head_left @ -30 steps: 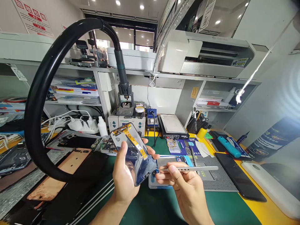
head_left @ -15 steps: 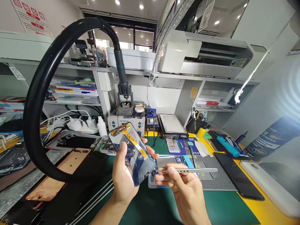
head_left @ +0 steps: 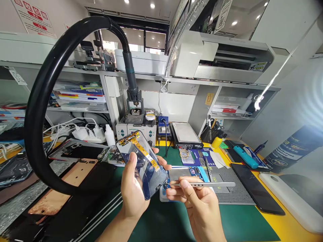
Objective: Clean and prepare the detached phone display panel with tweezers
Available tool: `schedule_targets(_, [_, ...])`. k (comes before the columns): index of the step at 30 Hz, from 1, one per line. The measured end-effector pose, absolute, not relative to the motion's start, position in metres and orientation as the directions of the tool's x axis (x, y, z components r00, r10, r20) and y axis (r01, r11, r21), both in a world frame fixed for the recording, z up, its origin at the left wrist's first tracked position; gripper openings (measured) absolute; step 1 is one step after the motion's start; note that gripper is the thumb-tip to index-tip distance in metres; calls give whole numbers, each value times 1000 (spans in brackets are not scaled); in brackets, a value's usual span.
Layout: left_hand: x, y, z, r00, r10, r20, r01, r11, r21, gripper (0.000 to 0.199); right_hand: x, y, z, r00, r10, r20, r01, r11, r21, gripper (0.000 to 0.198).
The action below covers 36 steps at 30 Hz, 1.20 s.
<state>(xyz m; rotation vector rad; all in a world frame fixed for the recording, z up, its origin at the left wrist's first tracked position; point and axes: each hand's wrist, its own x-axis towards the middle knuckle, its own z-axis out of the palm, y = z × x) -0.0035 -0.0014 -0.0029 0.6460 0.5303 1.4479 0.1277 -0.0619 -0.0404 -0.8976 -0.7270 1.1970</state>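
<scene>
My left hand (head_left: 133, 185) is closed around a phone screen (head_left: 145, 171), tilted with its shiny back toward me. A gold flex cable (head_left: 146, 154) runs down that back from the top edge. Between the thumb and fingers of my right hand (head_left: 195, 198) is a pair of metal tweezers (head_left: 214, 184), its tip at the lower right edge of the screen. Behind the tweezers an opened phone body (head_left: 180, 172) with blue parts lies on the bench, partly hidden by my right hand.
A thick black hose (head_left: 37, 97) arches over the left side from a hot air station (head_left: 136, 134). A grey perforated mat (head_left: 234, 193), a dark phone (head_left: 257, 188) and a white case (head_left: 290, 201) lie at right. Phone parts, including a copper-coloured plate (head_left: 63, 188), cover the left.
Almost nothing differs. Both hands keep their grips and place, and the camera view has shifted very slightly.
</scene>
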Motion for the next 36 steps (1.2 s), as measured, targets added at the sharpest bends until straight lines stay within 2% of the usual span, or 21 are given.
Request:
schedule_targets(10, [-5,-1,-5,68,993,98,-713,-21,701,51,124,-63,-37,274,962,0,-463,132,-876,26])
schedule_targets(36, [-6,2,-6,66,994,88,-736,-11,677,51,119,-67,-43,262,965,5,-481,135,-866,25])
